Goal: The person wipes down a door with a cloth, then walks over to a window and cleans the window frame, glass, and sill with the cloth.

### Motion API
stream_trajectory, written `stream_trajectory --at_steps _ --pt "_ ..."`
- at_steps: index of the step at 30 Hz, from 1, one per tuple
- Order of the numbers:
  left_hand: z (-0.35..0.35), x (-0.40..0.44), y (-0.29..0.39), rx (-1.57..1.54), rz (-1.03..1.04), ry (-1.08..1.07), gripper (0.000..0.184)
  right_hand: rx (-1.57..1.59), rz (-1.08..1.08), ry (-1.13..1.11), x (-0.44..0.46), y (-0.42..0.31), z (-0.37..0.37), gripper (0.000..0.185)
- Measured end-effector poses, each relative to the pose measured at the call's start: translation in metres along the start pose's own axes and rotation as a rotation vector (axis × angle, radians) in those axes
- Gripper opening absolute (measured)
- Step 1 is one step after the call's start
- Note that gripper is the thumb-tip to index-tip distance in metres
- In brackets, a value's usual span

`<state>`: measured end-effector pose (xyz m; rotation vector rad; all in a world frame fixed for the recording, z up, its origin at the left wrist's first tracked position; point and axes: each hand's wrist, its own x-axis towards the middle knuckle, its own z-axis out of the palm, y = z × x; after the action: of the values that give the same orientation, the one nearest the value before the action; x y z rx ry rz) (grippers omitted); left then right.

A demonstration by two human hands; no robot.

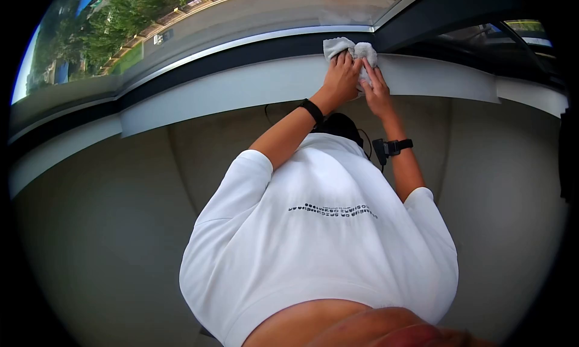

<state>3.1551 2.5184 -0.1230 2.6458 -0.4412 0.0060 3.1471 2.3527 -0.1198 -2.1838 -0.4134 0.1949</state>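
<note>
A light grey-white cloth (338, 46) lies bunched against the dark window frame and the white sill, near the frame's corner. My left hand (342, 80) grips its left part, fingers bent over the fabric. Close beside it, my right hand (376, 90) holds the right part of the same cloth, its fingers pointing up along the folds. The two hands nearly touch, and some fingertips are hidden in the cloth. A black band (312, 113) circles my left wrist, and a black strapped device (392, 148) sits on my right forearm.
A white sill (241, 84) runs along the dark window frame (199, 65). Behind the glass are a road (253, 15) and trees (114, 24). A dark frame post (446, 15) rises at the right. Grey wall panels (102, 220) lie below the sill.
</note>
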Motion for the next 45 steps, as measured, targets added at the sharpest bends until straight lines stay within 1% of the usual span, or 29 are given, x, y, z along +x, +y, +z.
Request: stream_trajectory --at_steps 3,5,6,9,10,12,13,14,15,17,18,19,20,21,23,27,30,31,33,35,37,39,40,41,42,43,45 --pt "-0.02 -0.022 -0.026 -0.024 -0.086 -0.028 0.069 0.034 -0.087 -0.043 0.011 -0.014 0.025 0.06" --pt "-0.025 -0.035 -0.044 -0.042 -0.081 0.01 0.069 -0.03 -0.151 -0.065 0.019 -0.026 0.038 0.062" --pt "-0.034 -0.036 -0.048 -0.077 -0.083 -0.033 0.068 -0.06 -0.183 -0.084 0.018 -0.028 0.039 0.063" --pt "-0.036 -0.034 -0.046 -0.002 -0.049 -0.02 0.066 -0.116 -0.27 -0.088 0.016 -0.02 0.035 0.071" --pt "-0.04 -0.032 -0.038 0.058 -0.058 -0.03 0.061 -0.114 -0.266 -0.1 0.013 -0.02 0.034 0.073" --pt "-0.02 -0.018 -0.033 0.221 -0.06 -0.008 0.055 -0.114 -0.264 -0.121 0.009 -0.018 0.025 0.076" --pt "-0.019 -0.006 -0.027 0.304 -0.058 0.007 0.052 -0.122 -0.226 -0.124 0.008 -0.014 0.022 0.077" --pt "-0.017 0.002 -0.026 0.273 -0.067 -0.064 0.044 -0.132 -0.186 -0.132 0.006 -0.008 0.025 0.077" --pt "-0.012 0.006 -0.02 0.283 -0.05 -0.042 0.044 -0.144 -0.15 -0.139 0.005 -0.004 0.022 0.078" --pt "-0.002 0.02 -0.016 0.313 -0.008 0.015 0.044 -0.15 -0.133 -0.079 0.006 0.003 0.018 0.074" --pt "0.004 0.026 -0.013 0.292 0.003 0.015 0.044 -0.168 -0.118 -0.052 0.004 0.012 0.016 0.073" --pt "0.007 0.033 -0.009 0.239 0.061 0.005 0.045 -0.182 -0.101 -0.031 0.001 0.02 0.013 0.073" --pt "0.014 0.039 -0.004 0.229 0.073 -0.006 0.046 -0.141 -0.102 0.009 -0.001 0.027 0.01 0.073" --pt "0.019 0.042 -0.004 0.22 0.091 -0.016 0.047 -0.122 -0.1 0.007 -0.003 0.032 0.009 0.073" --pt "0.022 0.044 -0.005 0.126 0.106 0.028 0.049 -0.093 -0.095 0.012 -0.006 0.038 -0.001 0.074" --pt "0.013 0.036 -0.013 -0.054 0.138 0.112 0.053 -0.11 -0.044 -0.02 -0.002 0.012 -0.005 0.081" --pt "0.003 0.031 -0.028 -0.207 0.06 0.031 0.055 -0.168 -0.091 -0.002 0.001 -0.001 -0.005 0.086" --pt "-0.003 0.028 -0.035 -0.293 0.052 0.049 0.055 -0.195 -0.079 -0.02 0.001 -0.005 -0.007 0.087" --pt "-0.017 0.009 -0.046 -0.287 0.029 0.143 0.054 -0.243 -0.061 -0.044 0.006 -0.014 0.0 0.088" --pt "-0.017 0.006 -0.046 -0.227 0.01 0.209 0.053 -0.276 -0.154 -0.03 0.01 -0.017 -0.007 0.09" --pt "-0.03 -0.002 -0.052 -0.188 -0.015 0.244 0.052 -0.226 -0.187 -0.036 0.013 -0.026 0.0 0.089" --pt "-0.057 -0.014 -0.052 -0.185 -0.048 0.169 0.053 -0.144 -0.194 -0.068 0.012 -0.047 0.001 0.089" --pt "-0.067 -0.022 -0.053 -0.177 -0.072 0.201 0.053 -0.151 -0.238 -0.063 0.012 -0.054 0.003 0.089" --pt "-0.08 -0.029 -0.052 -0.162 -0.097 0.241 0.053 -0.101 -0.252 -0.114 0.013 -0.065 0.002 0.088" --pt "-0.094 -0.036 -0.052 -0.156 -0.162 0.217 0.054 -0.089 -0.284 -0.146 0.012 -0.076 0.001 0.088" --pt "-0.104 -0.053 -0.072 -0.143 -0.227 0.191 0.054 -0.076 -0.299 -0.203 0.018 -0.088 0.021 0.088" --pt "-0.123 -0.077 -0.102 -0.109 -0.284 0.254 0.054 -0.072 -0.391 -0.215 0.031 -0.104 0.055 0.088"
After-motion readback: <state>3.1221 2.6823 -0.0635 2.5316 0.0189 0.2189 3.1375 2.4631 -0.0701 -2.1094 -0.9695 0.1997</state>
